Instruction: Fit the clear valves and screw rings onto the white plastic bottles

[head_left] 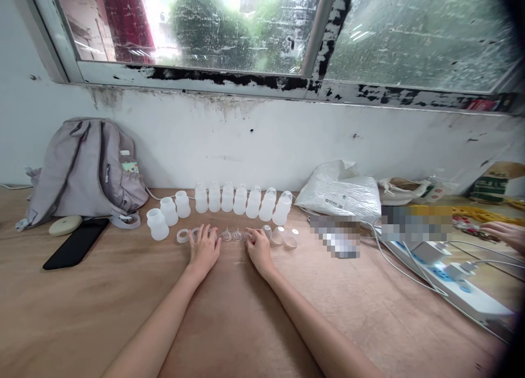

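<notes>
My left hand [204, 253] rests palm down with its fingers spread over a row of bottle collar rings [182, 236], partly covering them. My right hand [259, 251] is curled, its fingertips closed around a clear bottle nipple [247, 237]. Two more nipples [232, 234] stand between my hands. Clear dome caps [291, 239] lie just right of my right hand. Behind, several capped baby bottles [241, 199] stand upright in a row. Three open bottle bodies [157, 224] are to the left of them, apart from my left hand.
At the left are a grey backpack [82, 170], a black phone [76, 244] and a round cream object [65, 225]. A plastic-wrapped package [340, 189] lies at the back right. Cables and a power strip [455, 282] occupy the right, where another person's hand [506, 234] reaches in.
</notes>
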`<state>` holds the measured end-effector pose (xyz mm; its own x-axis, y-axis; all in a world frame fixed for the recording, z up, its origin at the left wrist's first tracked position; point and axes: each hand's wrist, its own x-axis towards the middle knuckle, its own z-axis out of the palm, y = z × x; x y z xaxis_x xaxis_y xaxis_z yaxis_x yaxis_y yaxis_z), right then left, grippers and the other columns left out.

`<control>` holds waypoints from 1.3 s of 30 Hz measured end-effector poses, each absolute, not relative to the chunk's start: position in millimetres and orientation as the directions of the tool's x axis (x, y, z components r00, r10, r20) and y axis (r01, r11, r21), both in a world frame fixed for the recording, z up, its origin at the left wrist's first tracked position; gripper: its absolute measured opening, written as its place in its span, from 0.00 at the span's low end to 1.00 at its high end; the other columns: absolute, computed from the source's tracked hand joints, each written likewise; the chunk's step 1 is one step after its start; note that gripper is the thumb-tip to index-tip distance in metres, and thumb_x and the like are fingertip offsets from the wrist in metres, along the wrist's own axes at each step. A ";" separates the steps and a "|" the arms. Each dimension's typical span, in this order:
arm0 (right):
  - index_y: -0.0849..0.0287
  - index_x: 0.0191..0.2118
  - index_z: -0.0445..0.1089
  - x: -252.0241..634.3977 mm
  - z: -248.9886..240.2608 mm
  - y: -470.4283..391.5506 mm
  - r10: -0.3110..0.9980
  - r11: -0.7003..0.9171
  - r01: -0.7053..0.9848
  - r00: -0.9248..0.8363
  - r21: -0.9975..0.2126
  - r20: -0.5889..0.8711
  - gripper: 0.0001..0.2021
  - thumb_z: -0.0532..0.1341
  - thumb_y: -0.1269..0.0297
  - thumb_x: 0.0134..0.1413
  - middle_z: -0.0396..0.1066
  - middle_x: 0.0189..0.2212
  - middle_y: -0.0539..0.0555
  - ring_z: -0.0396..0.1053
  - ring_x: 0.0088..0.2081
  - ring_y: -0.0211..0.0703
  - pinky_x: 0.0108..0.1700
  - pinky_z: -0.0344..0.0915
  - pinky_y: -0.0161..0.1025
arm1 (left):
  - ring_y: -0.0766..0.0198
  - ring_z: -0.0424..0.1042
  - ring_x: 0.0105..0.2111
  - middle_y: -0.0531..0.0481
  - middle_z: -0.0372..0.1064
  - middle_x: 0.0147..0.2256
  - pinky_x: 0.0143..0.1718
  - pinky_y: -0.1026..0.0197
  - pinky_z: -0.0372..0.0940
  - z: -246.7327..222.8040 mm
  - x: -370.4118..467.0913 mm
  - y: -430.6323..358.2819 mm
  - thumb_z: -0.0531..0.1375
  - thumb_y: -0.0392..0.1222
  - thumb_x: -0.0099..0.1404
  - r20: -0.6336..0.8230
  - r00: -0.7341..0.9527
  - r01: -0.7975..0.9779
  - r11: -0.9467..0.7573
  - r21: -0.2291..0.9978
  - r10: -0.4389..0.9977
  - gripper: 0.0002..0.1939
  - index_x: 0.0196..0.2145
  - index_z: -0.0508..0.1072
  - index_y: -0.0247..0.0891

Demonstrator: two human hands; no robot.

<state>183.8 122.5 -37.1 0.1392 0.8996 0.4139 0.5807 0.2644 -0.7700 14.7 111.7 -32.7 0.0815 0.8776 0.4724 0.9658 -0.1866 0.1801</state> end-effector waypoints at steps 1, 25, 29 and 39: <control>0.64 0.40 0.69 184.1 -36.6 122.5 0.900 0.265 0.575 0.141 -0.774 0.412 0.16 0.51 0.73 0.45 0.64 0.34 0.57 0.64 0.29 0.41 0.35 0.63 0.40 | 0.51 0.53 0.53 0.41 0.60 0.50 0.52 0.39 0.39 -32.8 14.7 111.6 0.48 0.42 0.61 0.474 0.081 0.967 -0.185 0.178 0.877 0.16 0.45 0.65 0.39; 0.61 0.46 0.57 182.4 -24.3 109.8 0.834 0.368 0.517 0.184 -0.773 0.520 0.18 0.51 0.73 0.45 0.60 0.41 0.59 0.62 0.29 0.39 0.36 0.62 0.41 | 0.50 0.44 0.57 0.39 0.53 0.54 0.54 0.45 0.40 44.4 -19.7 180.5 0.47 0.43 0.60 0.663 0.002 0.991 -0.093 0.101 0.749 0.23 0.53 0.57 0.35; 0.60 0.45 0.58 182.2 -25.1 110.2 0.830 0.385 0.491 0.187 -0.782 0.526 0.17 0.51 0.74 0.45 0.60 0.41 0.58 0.62 0.30 0.39 0.36 0.62 0.41 | 0.49 0.43 0.57 0.37 0.54 0.54 0.53 0.44 0.41 64.0 -27.7 205.9 0.48 0.44 0.60 0.658 0.008 0.998 -0.050 0.045 0.753 0.20 0.49 0.61 0.35; 0.60 0.43 0.58 182.3 -25.3 108.8 0.818 0.411 0.460 0.195 -0.787 0.541 0.16 0.50 0.74 0.46 0.61 0.40 0.58 0.63 0.34 0.41 0.36 0.62 0.40 | 0.54 0.64 0.42 0.41 0.67 0.39 0.47 0.51 0.50 65.1 -23.8 170.5 0.48 0.49 0.61 0.742 -0.070 0.948 -0.186 0.257 0.667 0.19 0.45 0.60 0.34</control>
